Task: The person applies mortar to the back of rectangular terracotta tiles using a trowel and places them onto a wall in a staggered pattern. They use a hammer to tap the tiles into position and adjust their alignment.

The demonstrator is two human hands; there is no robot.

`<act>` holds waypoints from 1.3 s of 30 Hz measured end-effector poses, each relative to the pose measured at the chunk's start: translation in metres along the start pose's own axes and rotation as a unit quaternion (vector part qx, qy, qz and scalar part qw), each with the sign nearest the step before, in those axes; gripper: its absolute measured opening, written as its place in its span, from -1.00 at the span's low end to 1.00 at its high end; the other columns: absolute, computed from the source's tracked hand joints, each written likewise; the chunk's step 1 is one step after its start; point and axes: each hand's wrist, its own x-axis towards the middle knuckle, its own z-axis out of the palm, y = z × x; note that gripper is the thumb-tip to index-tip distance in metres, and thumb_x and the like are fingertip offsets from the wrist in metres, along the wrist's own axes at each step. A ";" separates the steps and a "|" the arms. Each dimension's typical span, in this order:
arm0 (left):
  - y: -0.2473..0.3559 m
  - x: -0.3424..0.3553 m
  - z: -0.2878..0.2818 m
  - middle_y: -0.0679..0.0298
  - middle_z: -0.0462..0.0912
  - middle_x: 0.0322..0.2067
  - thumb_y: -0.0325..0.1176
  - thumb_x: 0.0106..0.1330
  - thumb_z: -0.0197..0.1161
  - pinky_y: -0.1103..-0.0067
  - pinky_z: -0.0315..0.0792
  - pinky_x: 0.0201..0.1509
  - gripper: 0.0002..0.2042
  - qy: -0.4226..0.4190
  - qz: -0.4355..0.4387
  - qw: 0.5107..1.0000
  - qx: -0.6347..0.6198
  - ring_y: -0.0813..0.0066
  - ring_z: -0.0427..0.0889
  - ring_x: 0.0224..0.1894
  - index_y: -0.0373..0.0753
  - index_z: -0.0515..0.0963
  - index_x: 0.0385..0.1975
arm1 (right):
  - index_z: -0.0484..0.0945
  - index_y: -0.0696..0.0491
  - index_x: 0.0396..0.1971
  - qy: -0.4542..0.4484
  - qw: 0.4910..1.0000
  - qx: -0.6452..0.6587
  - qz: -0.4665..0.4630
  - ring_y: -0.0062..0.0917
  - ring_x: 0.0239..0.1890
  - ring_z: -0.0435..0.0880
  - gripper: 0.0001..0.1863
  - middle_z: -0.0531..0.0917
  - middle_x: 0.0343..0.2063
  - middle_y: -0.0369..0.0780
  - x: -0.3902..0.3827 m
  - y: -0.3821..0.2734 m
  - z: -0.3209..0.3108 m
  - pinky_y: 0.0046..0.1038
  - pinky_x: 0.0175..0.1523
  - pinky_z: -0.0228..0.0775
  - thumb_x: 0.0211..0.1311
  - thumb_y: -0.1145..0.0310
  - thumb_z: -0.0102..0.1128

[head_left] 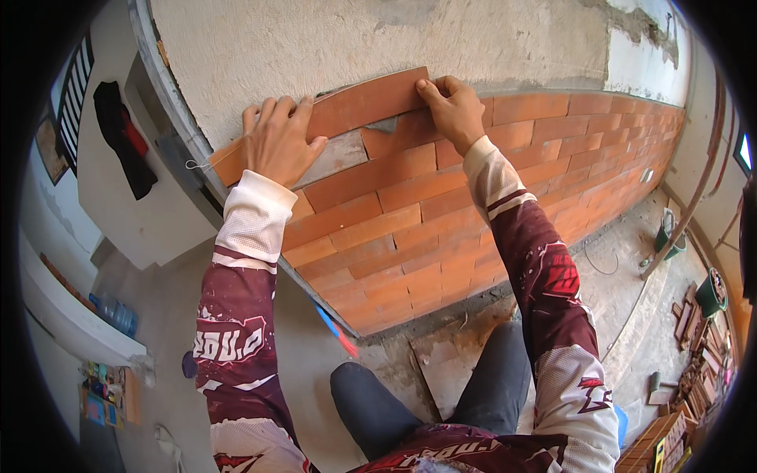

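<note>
A long terracotta brick tile point(367, 101) lies slanted along the top of the brick-faced wall point(394, 236), its upper edge standing slightly off the plaster. My right hand point(455, 110) grips its right end, thumb on the front face and fingers round the top. Over its left end, my left hand point(277, 140) has its fingers on the upper edge and its thumb below; the palm hides that end. Under the tile is a bare grey patch point(335, 158) between laid tiles. Beside my left hand, a short orange tile point(227, 163) sits at the wall's corner with a thin string point(197, 165).
Rough plaster point(378, 39) rises above the tiles. On the floor at right are a green bucket point(712, 293), stacked loose tiles point(702, 355) and a mallet point(661, 388). A blue-and-red brush-like tool point(335, 327) leans near the wall's lower left corner. Dark clothing point(122, 138) hangs at left.
</note>
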 end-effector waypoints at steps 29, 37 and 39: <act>-0.021 0.001 0.025 0.16 0.61 -0.20 -0.25 0.06 0.40 0.31 0.48 -0.07 -0.51 0.003 0.087 0.995 0.048 0.10 0.61 -0.16 -0.19 0.52 0.04 | 0.60 0.11 -0.02 -0.363 0.683 -0.485 0.407 -0.14 0.02 0.64 -0.42 0.64 -0.04 0.02 -0.362 0.338 -0.295 -0.19 0.11 0.47 0.11 -0.06 0.29; -0.045 0.001 0.037 0.18 0.63 -0.20 -0.26 0.12 0.41 0.36 0.55 -0.16 -0.53 0.004 0.119 0.992 0.046 0.12 0.65 -0.23 -0.18 0.52 0.05 | 0.48 -0.02 0.15 -0.474 0.592 -0.508 0.409 -0.15 0.15 0.57 -0.57 0.56 0.12 -0.09 -0.457 0.339 -0.323 -0.14 0.18 0.44 0.34 0.20 -0.05; -0.058 -0.002 0.015 0.18 0.63 -0.19 -0.25 0.14 0.40 0.37 0.55 -0.16 -0.53 -0.013 0.112 0.992 0.057 0.11 0.65 -0.23 -0.19 0.51 0.06 | 0.52 -0.03 0.08 -0.490 0.628 -0.489 0.356 -0.11 0.07 0.62 -0.63 0.59 0.03 -0.07 -0.432 0.320 -0.319 -0.12 0.09 0.50 0.32 0.36 -0.12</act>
